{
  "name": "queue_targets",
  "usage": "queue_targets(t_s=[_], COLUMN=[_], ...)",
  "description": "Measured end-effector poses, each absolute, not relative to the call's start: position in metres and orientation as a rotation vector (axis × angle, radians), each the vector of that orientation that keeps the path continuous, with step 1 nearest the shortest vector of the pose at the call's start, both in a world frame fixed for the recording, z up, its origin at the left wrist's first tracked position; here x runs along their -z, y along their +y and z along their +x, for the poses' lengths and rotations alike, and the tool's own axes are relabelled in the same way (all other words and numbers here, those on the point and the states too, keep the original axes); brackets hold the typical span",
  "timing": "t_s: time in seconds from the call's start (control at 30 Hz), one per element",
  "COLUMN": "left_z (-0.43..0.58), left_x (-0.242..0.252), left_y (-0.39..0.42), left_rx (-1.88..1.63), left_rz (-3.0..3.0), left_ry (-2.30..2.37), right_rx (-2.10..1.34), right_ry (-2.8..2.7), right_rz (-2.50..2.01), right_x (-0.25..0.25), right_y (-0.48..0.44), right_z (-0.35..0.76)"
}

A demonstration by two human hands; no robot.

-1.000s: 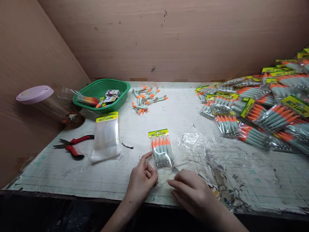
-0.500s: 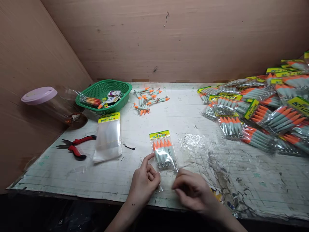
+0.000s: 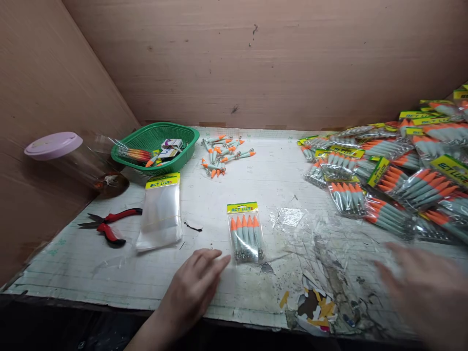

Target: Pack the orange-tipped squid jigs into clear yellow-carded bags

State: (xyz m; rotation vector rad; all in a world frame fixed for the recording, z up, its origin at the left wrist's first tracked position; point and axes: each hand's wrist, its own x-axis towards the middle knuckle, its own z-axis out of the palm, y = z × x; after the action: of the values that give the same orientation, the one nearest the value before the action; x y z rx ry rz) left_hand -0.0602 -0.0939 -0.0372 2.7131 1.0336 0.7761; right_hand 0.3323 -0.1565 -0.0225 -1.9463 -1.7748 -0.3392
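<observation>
A filled bag of lures (image 3: 245,233) with a yellow header and orange-tipped grey lures lies flat on the table (image 3: 256,292) in front of me. My left hand (image 3: 193,287) rests just left of its lower end, fingers stretched out flat, holding nothing. My right hand (image 3: 427,287) is far to the right near the table's front, blurred by motion, fingers spread and nothing visible in them. It is nearest to the pile of filled bags (image 3: 395,170).
Empty bags (image 3: 161,209) with a yellow header lie at the left, red-handled scissors (image 3: 109,225) beside them. A green basket (image 3: 155,146) and a clear jar with a pink lid (image 3: 69,158) stand at the back left. Loose lures (image 3: 224,152) lie at the back. Wooden walls close the left and back.
Both hands have let go of the lower end of the filled bag. My left hand opened and dropped a little to the left; my right hand swung away to the right.
</observation>
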Motion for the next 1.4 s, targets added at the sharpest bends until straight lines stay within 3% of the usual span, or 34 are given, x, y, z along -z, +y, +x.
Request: queue_targets(t_s=[0.1,0.17,0.27,0.6,0.87,1.03,1.4], left_z=[-0.048,-0.038,-0.032,-0.033,-0.013,0.0,-0.001], left_x=[0.036,0.033,0.03,0.06,0.058,0.063,0.053], left_y=[-0.076,-0.066,-0.066,-0.141,-0.162,-0.167,-0.151], left_rx=[-0.847,-0.959,-1.046,-1.062,-0.936,-1.004,-0.9], left_rz=[3.089,3.169,3.103,2.337,1.913,1.655,1.876], left_ry=[0.623,0.425,0.382,0.86,1.425,1.634,1.714], right_rx=[0.45,0.454,0.231,-0.538,-0.561,-0.394,-0.367], right_ry=[-2.387,-2.503,-2.48,-1.865,-1.546,-1.526,-1.547], right_rz=[-1.275,-0.9,-0.684,-1.152,-1.557,-1.676,-1.799], right_x=[0.023,0.026,0.032,0.054,0.058,0.055,0.05], right_y=[-0.127,-0.112,-0.109,-0.183,-0.186,-0.178,-0.162], right_z=[0.257,0.22,0.201,0.197,0.168,0.158,0.163])
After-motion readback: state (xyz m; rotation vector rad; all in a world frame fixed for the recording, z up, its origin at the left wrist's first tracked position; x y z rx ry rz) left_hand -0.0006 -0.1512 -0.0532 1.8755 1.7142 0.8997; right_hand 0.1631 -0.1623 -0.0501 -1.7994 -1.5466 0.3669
